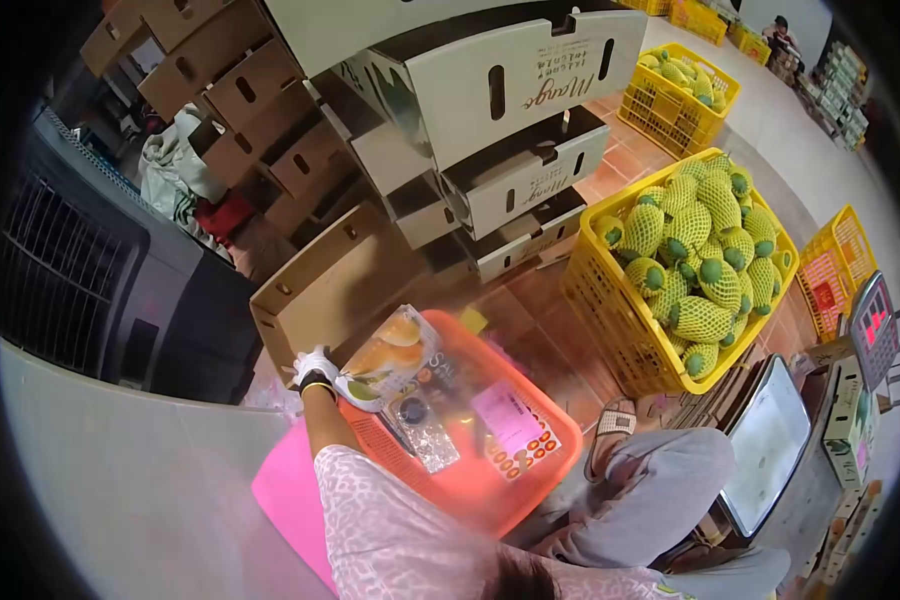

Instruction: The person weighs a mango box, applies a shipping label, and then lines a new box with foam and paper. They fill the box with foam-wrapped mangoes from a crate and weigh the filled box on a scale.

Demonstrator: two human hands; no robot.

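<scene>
My left hand [313, 368], in a white glove with a dark band at the wrist, is closed on the near corner of a brown cardboard box [335, 270]. The box stands tilted, its bare inside facing me. Just right of the hand, packaging printed with mangoes [395, 350] leans over an orange plastic basket [560, 470]. In that basket lie a clear plastic packet [430, 440] and a sheet of round orange stickers [525, 450] with a pink label. My right hand is not in view.
White mango cartons [520, 90] are stacked ahead, with brown cartons [255, 85] behind at left. A yellow crate [630, 350] holds several mangoes in foam nets. At right are a scale platform [767, 445] and its display [873, 330]. Another person [782, 45] sits far off.
</scene>
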